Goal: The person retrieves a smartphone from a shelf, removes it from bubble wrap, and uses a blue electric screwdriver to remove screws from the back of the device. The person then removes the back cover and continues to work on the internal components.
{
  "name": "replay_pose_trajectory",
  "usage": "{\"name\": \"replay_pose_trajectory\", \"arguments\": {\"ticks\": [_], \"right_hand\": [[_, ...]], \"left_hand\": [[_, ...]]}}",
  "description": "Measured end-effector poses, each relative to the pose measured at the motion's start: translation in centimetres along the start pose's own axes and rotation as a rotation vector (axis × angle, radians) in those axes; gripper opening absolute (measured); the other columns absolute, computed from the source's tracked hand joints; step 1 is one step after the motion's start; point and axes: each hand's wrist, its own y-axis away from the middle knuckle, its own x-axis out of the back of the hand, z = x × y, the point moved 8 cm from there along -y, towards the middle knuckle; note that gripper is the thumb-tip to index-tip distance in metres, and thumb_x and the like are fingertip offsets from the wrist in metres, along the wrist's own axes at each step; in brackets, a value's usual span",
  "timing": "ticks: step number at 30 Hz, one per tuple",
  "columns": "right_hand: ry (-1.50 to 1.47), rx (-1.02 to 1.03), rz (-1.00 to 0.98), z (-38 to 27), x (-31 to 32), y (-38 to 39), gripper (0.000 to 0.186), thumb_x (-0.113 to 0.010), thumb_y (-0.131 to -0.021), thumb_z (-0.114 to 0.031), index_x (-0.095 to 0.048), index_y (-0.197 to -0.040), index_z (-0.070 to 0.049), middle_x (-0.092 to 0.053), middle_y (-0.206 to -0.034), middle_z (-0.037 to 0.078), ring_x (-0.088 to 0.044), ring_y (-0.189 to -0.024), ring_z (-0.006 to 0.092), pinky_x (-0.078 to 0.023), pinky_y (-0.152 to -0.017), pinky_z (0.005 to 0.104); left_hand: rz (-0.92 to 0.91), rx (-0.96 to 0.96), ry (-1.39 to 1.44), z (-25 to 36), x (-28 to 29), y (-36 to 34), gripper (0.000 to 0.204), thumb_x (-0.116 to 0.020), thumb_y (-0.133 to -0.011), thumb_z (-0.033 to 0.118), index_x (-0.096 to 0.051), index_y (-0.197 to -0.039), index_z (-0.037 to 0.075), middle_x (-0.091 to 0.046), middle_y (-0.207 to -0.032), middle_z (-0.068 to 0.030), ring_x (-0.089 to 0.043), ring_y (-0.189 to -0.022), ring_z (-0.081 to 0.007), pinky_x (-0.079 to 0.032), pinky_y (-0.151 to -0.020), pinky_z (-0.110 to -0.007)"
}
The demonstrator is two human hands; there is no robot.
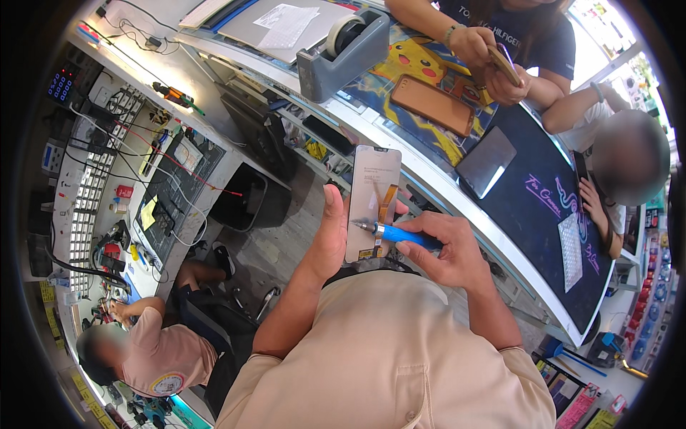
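Biggest thing around is a long white-edged counter (421,163) with a colourful cartoon mat and a dark mat on it, running from upper left down to the right. Then there's a cluttered white workbench (214,171) over on the left, cables all over it. A seated person in a pinkish-tan shirt (171,350) is at that bench, and across the counter a person in a navy T-shirt (525,32) has a phone in their hands. Black plastic bin (250,196) stands on the floor by the bench.

Going smaller: chunky grey tape dispenser (321,79) on the counter, and a brown rectangular phone case (432,106) lying on the cartoon mat.

Now the hands. The left hand (332,232) has a narrow, edge-on grip on a flat silvery-pink phone display panel (368,186), thumb up along the left edge, fingertips poking out past the right. So the panel's in the air in front of the belly, notch end up. The right hand (450,250) pinches a slim blue pen-shaped tool (404,236), silver tip pointing left over the panel; can't tell if it's touching. Smallest bit: an orange-brown flex ribbon (386,204) on the panel's right side.
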Motion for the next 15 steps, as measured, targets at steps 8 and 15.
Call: {"name": "replay_pose_trajectory", "arguments": {"ticks": [8, 15], "right_hand": [[-0.022, -0.01, -0.008, 0.04, -0.04, 0.01, 0.028, -0.08, -0.086, -0.017, -0.078, -0.108, 0.0, -0.072, -0.083, 0.013, -0.062, -0.066, 0.0212, -0.047, -0.062, 0.0316], [-0.012, 0.005, -0.008, -0.09, -0.01, -0.04, 0.028, -0.081, -0.086, -0.018, -0.079, -0.107, 0.0, -0.072, -0.082, 0.012, -0.062, -0.066, 0.0209, -0.046, -0.061, 0.0316]], "left_hand": [[0.009, 0.005, 0.013, -0.09, 0.1, -0.03, 0.109, -0.017, -0.098, 0.09, -0.047, -0.155, 0.002, -0.065, -0.131, -0.0091, -0.064, -0.116, -0.0166, -0.055, -0.095, -0.031], [0.022, 0.025, 0.03, -0.19, 0.07, 0.04, 0.111, -0.017, -0.096, 0.092, -0.047, -0.155, 0.002, -0.065, -0.13, -0.0087, -0.065, -0.115, -0.0162, -0.055, -0.093, -0.031]]}}
